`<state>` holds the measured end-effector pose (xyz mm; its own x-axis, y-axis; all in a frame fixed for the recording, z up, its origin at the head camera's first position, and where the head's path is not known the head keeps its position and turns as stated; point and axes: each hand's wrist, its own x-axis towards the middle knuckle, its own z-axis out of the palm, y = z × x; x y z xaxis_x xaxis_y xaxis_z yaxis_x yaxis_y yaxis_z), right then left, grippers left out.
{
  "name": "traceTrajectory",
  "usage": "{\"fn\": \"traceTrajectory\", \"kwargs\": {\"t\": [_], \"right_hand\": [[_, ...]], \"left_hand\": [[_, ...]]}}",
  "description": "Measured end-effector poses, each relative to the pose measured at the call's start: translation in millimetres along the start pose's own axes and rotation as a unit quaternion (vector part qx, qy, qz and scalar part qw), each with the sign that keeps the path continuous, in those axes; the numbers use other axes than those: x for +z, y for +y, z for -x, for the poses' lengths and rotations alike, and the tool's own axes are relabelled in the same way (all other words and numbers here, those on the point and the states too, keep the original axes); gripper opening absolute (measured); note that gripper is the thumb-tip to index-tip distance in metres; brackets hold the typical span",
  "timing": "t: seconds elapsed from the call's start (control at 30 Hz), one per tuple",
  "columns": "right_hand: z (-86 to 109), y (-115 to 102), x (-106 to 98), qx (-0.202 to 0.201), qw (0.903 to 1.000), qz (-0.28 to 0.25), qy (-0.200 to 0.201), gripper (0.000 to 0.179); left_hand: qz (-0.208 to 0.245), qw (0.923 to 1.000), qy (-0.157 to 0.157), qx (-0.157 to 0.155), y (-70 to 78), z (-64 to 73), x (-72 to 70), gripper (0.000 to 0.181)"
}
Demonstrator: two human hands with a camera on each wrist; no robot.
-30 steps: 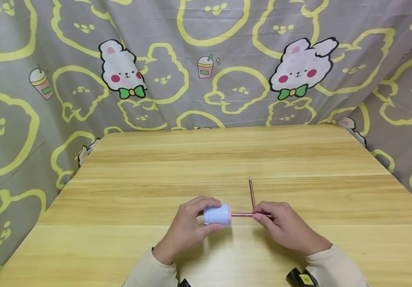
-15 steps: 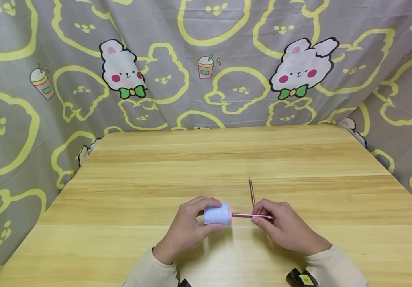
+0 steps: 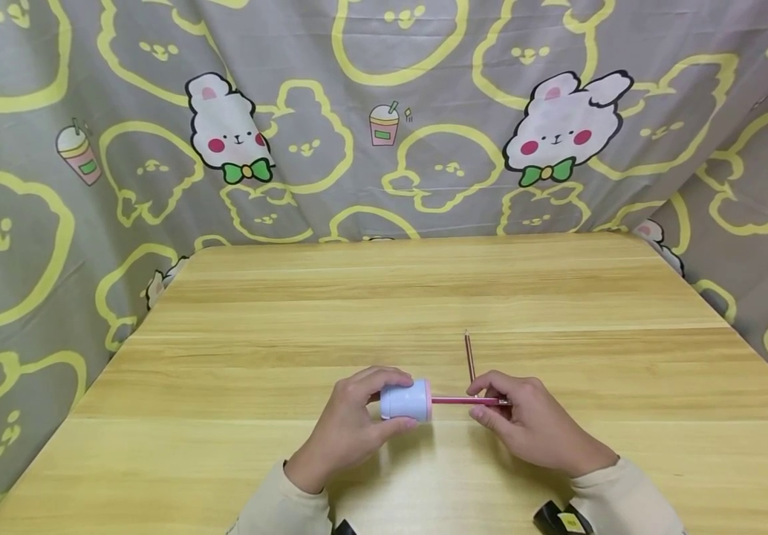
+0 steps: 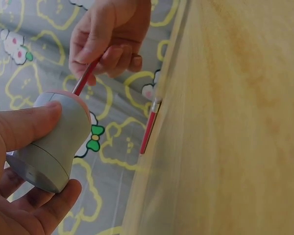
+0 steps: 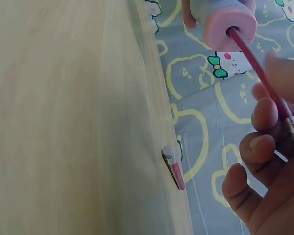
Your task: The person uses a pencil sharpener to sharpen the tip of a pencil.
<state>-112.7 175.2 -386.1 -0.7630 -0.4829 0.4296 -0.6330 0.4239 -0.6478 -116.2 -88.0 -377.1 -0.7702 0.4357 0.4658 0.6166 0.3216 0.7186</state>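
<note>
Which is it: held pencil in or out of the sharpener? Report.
In: the right wrist view shows the pencil with one end inside the pink-faced sharpener.

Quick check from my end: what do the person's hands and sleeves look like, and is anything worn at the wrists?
The left hand and right hand are bare, with no gloves or rings visible. Plain beige sleeves end near the wrists. A black device with a yellow label sits by the right cuff; only a black corner shows by the left.
</note>
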Motion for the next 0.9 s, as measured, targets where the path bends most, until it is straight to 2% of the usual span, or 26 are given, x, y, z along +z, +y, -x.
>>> {"fn": "traceTrajectory", "kwargs": {"t": [0.23,0.43,0.7,0.8,0.9], "right_hand": [[-0.8,1.5,0.6,-0.029,0.9995,-0.005,0.013,0.007],[-1.7,2.0,1.3,-0.042,0.9985,0.019,0.031,0.015],[-2.5,4.4,1.0,-0.064,0.9967,0.035,0.033,0.016],[-2.5,4.5,1.1,-0.065,0.9962,0.047,0.035,0.018],[-2.2,2.8,0.9,-0.047,0.9978,0.039,0.027,0.015]], "left_hand": [[-0.003,1.0,0.001,-0.004,-0.3,0.7,0.0,0.042],[-0.003,1.0,0.001,0.001,-0.5,0.8,-0.7,0.042],[-0.002,1.0,0.001,0.005,-0.5,0.8,-1.2,0.041],[-0.002,1.0,0.001,0.003,-0.5,0.9,-1.2,0.041],[-0.001,1.0,0.001,0.002,-0.3,0.9,-1.2,0.041]]}}
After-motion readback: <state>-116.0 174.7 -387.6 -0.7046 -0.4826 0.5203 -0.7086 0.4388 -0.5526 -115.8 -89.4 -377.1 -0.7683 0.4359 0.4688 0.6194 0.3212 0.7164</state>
